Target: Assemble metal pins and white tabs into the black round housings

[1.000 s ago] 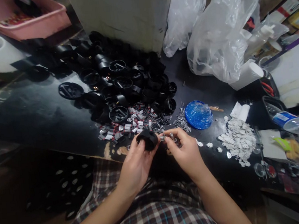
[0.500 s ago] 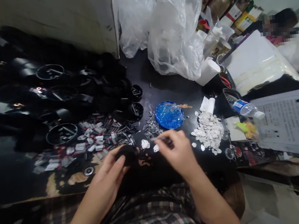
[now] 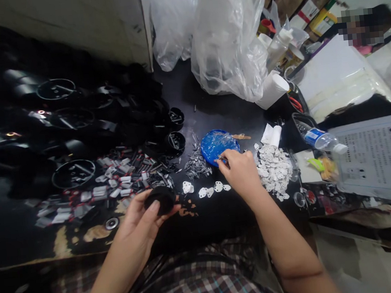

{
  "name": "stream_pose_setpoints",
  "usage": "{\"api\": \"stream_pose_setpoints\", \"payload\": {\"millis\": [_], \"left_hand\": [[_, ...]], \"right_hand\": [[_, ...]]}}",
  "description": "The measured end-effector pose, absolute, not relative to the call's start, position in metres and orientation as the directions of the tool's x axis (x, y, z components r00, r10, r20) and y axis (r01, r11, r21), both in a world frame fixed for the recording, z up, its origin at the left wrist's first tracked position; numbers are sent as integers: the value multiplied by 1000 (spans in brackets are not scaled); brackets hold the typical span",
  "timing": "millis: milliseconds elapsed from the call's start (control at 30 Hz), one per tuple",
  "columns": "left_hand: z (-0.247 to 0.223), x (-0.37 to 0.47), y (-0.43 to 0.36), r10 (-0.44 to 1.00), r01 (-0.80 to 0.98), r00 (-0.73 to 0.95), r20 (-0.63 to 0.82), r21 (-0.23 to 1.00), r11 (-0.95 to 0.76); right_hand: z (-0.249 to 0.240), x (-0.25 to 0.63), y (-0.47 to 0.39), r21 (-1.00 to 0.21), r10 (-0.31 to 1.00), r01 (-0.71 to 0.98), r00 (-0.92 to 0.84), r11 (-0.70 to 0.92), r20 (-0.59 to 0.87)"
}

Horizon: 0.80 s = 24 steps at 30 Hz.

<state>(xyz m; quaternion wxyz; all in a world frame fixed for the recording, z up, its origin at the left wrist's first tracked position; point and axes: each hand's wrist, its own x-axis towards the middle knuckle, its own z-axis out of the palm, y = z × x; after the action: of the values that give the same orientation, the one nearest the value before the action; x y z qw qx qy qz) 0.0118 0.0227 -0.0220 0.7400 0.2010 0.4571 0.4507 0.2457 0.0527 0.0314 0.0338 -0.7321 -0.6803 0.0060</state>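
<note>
My left hand (image 3: pixel 146 218) is wrapped round a small round black cup-like part (image 3: pixel 163 199), its opening tilted toward the right. Over the near edge of a blue lid (image 3: pixel 212 147) smeared with clear grease, my right hand (image 3: pixel 237 168) pinches a small thin grey piece, too small to name for certain. Small grey metal pins (image 3: pixel 197 164) lie in a heap left of the lid. Several white perforated plates (image 3: pixel 206 192) lie between my hands, and a larger pile of white plates (image 3: pixel 274 169) is right of my right hand.
Small grey cylinders (image 3: pixel 126 181) with red ends are spread at the left, before many black round housings (image 3: pixel 73 174). A wooden stick (image 3: pixel 242 137) rests by the lid. Clear plastic bags (image 3: pixel 227 46) stand behind; a bottle (image 3: pixel 321 139) lies at the right. A person (image 3: pixel 365 26) is far right.
My right hand has moved forward and right, from above the white plates to the blue lid. My left hand has shifted slightly left, with the black part tipped to show its opening.
</note>
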Motion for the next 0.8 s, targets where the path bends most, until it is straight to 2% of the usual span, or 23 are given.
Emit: {"api": "stream_pose_setpoints", "payload": {"millis": [133, 267, 333, 400, 467, 533, 600, 667, 733, 800], "left_hand": [[-22, 12, 22, 854, -501, 182, -487, 701, 507], [-22, 11, 23, 862, -509, 172, -477, 706, 493], [-22, 11, 23, 860, -503, 174, -480, 707, 497], [-21, 11, 22, 853, -501, 181, -489, 701, 508], [-16, 12, 21, 839, -505, 194, -509, 682, 530], [-10, 15, 20, 812, -517, 243, -530, 637, 571], [-2, 18, 20, 774, -531, 329, -540, 572, 625], [4, 19, 21, 737, -548, 403, -542, 503, 669], [7, 19, 22, 707, -567, 439, -554, 440, 696], [9, 18, 23, 685, -583, 450, -573, 393, 711]], "right_hand": [[31, 247, 58, -53, 996, 994, 92, -91, 10], [33, 251, 60, -104, 994, 989, 105, -104, 2], [36, 253, 57, -222, 987, 963, 159, -152, 12], [40, 254, 52, -437, 975, 877, 220, -201, -7], [43, 250, 45, -662, 966, 714, 250, -227, -62], [44, 239, 37, -818, 961, 523, 247, -239, -123], [45, 224, 31, -900, 955, 350, 230, -260, -186], [47, 206, 26, -932, 951, 234, 202, -278, -233], [52, 192, 23, -938, 957, 218, 173, -270, -235], [57, 181, 22, -927, 970, 299, 161, -226, -184]]}}
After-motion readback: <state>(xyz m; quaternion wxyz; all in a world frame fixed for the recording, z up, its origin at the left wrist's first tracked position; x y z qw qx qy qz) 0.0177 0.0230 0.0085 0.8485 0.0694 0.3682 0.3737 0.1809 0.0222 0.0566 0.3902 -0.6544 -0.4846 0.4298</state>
